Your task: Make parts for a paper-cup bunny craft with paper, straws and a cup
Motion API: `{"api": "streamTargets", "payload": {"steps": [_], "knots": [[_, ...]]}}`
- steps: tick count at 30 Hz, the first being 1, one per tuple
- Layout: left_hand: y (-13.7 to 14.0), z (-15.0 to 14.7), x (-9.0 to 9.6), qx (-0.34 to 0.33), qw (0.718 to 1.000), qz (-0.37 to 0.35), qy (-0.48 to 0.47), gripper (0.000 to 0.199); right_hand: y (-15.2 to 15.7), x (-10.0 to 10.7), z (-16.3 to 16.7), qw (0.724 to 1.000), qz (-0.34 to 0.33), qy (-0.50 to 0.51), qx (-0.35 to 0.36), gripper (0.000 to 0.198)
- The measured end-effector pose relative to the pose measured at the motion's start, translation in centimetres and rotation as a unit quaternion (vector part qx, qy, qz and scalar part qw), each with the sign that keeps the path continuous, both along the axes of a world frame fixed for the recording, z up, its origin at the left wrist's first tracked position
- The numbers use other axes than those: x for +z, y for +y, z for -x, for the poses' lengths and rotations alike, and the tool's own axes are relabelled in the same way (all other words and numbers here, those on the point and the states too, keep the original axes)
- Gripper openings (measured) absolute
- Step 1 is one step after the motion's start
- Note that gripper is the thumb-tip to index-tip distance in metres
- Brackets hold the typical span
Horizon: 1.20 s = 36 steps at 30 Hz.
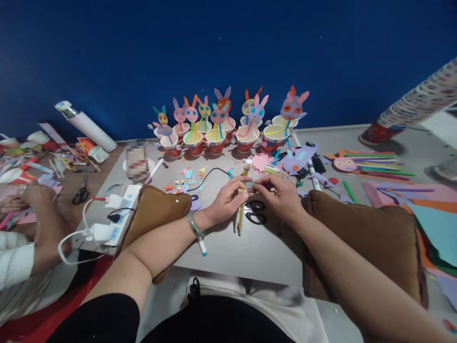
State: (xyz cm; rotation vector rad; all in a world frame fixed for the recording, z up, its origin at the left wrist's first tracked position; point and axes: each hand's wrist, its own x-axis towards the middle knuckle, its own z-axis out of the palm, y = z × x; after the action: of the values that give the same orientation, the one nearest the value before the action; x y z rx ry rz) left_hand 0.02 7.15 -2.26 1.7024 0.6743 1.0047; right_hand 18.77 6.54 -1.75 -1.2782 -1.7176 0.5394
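My left hand (231,196) is closed around some slim yellow and whitish sticks (240,223), whose ends stick out above and below the fingers. Close beside it, my right hand (277,194) pinches at a small, clear, shiny piece (250,184) between the two hands; its kind is too small to tell. Just below the hands lie black-handled scissors (256,218), partly hidden. A marker with a blue end (202,246) lies under my left wrist.
Paper cups (215,141) with paper rabbit heads line the back wall. Brown cushions (364,243) lie under both forearms. A power strip (123,216) is at left, near another person's arm (43,224). Paper scraps (185,176), pipe cleaners (378,164) and a cup stack (378,131) surround the work.
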Motion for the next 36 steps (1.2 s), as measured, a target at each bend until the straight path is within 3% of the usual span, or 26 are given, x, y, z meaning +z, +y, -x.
{"api": "streamTargets", "payload": {"steps": [3, 7, 11, 16, 28, 36], "knots": [[-0.03, -0.15, -0.02, -0.003, 1.000, 0.024, -0.019, 0.028, 0.00, -0.12, -0.05, 1.000, 0.003, -0.007, -0.010, 0.010], [-0.07, -0.38, -0.29, -0.022, 0.995, 0.060, -0.077, 0.029, 0.11, -0.18, -0.20, 0.994, 0.065, 0.079, -0.038, 0.012], [-0.02, -0.47, -0.48, -0.021, 0.995, 0.051, -0.082, 0.028, 0.24, 0.00, -0.25, 0.982, 0.122, 0.142, -0.024, 0.017], [-0.04, -0.42, -0.18, -0.004, 0.998, 0.032, -0.058, 0.030, 0.30, -0.21, -0.04, 0.975, 0.139, 0.173, 0.004, 0.025], [0.03, -0.02, -0.41, -0.016, 0.999, -0.048, 0.012, 0.021, 0.37, -0.08, -0.19, 0.981, 0.136, 0.135, 0.008, 0.023], [-0.18, 0.04, 0.04, -0.017, 0.998, -0.048, 0.024, 0.023, 0.19, 0.06, -0.04, 0.998, 0.049, 0.042, -0.028, 0.014]]}}
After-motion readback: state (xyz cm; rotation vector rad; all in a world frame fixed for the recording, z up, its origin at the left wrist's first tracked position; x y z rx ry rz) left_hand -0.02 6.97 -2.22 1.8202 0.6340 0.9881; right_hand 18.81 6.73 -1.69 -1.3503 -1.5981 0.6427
